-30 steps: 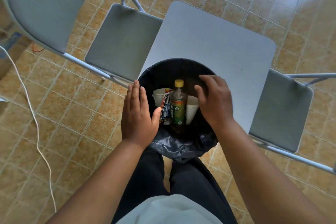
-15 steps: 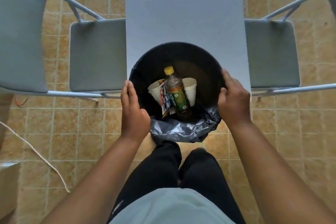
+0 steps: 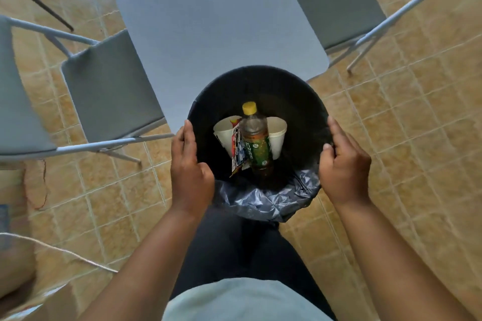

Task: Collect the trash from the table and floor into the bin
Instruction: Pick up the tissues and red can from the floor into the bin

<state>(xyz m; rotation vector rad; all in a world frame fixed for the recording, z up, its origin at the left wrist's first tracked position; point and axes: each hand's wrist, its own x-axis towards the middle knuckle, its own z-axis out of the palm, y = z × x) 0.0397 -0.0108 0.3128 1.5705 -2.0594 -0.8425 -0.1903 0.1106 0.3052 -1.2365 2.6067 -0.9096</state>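
Observation:
A round black bin (image 3: 284,86) lined with a dark plastic bag sits right in front of my legs, at the near edge of the table. Inside it stand a tea bottle (image 3: 254,138) with a yellow cap, two white paper cups (image 3: 224,133) and a printed wrapper (image 3: 238,151). My left hand (image 3: 189,167) grips the bin's left rim. My right hand (image 3: 344,164) grips its right rim.
The grey square table (image 3: 208,21) lies beyond the bin. A grey folding chair (image 3: 109,86) stands at the left and another (image 3: 331,2) at the right. A white cord (image 3: 52,247) crosses the tiled floor at lower left, beside a cardboard box (image 3: 31,302).
My right hand came out of the bin and went to its right rim. My left hand shifted onto the left rim. The view swung round over the bin.

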